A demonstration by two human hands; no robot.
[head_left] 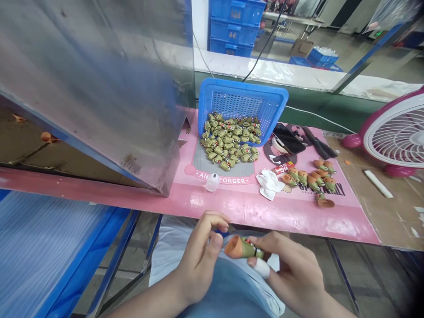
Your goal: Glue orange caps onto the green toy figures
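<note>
My right hand (294,269) grips a small painted toy figure part (247,248) between thumb and fingers, above my lap. It has an olive-green body, a dark band, red details and a hollow orange end facing left. White wrapping covers the right thumb tip. My left hand (202,260) is just left of that orange end, apart from it, fingers curled and thumb separate. A bit of blue (222,232) shows by the left fingertips; I cannot tell what it is. Several similar green-and-orange toy parts (313,179) lie on the pink table mat (228,205).
A tilted blue basket (243,86) spills many green toy pieces (228,145) onto the mat. Nearby are a small translucent bottle (212,182), a crumpled white tissue (270,184) and a black phone (289,139). A metal housing (132,88) stands left, a pink fan (397,132) right.
</note>
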